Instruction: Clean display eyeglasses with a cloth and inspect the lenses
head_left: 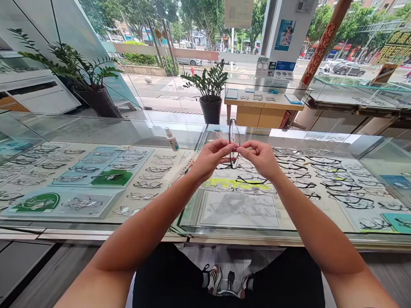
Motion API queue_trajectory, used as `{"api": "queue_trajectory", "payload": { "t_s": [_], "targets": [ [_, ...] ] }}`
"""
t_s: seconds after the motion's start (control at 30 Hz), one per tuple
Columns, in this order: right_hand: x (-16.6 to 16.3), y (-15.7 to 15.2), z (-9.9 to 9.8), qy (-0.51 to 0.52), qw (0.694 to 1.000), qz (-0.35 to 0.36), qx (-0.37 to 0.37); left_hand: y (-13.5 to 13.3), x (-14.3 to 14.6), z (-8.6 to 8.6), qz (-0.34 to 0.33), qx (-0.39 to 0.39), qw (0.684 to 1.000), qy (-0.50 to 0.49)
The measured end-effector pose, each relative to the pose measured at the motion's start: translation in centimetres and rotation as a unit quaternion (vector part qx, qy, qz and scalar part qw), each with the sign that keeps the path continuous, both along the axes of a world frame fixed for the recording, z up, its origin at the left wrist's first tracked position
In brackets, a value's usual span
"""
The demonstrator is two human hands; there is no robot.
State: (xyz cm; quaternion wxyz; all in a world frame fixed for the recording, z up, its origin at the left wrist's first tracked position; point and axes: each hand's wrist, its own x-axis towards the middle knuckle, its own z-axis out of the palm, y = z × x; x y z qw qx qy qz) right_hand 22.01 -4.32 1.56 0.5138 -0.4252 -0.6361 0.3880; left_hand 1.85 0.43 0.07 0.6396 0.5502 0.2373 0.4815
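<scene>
A pair of dark-rimmed eyeglasses [237,129] is held up on end above the glass counter, between my two hands. My left hand [210,158] is closed, its thumb and fingers pinching the frame near its middle. From the other side my right hand [261,157] pinches the same frame, fingertips almost touching those of the left. Below the hands, rows of eyeglasses [252,180] lie inside the glass case, some along a yellow strip. The fingers partly hide the middle of the held frame.
A white spray bottle [171,139] stands on the counter to the left, near a pale printed packet [183,168]. The glass display counter [191,237] runs across in front of me. Beyond are a potted plant [211,109] and a wooden display table [267,104].
</scene>
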Motion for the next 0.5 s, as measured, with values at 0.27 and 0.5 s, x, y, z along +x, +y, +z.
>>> {"api": "queue_trajectory", "payload": {
  "t_s": [0.27,0.5],
  "targets": [
    [0.38,0.43,-0.1,0.054,0.998,0.04,0.018,0.37,-0.16,-0.34,-0.004,0.027,1.0,0.012],
    [0.07,0.49,-0.15,0.036,0.999,0.001,0.022,0.4,-0.11,-0.4,-0.01,0.029,0.999,0.014]
  ]
}}
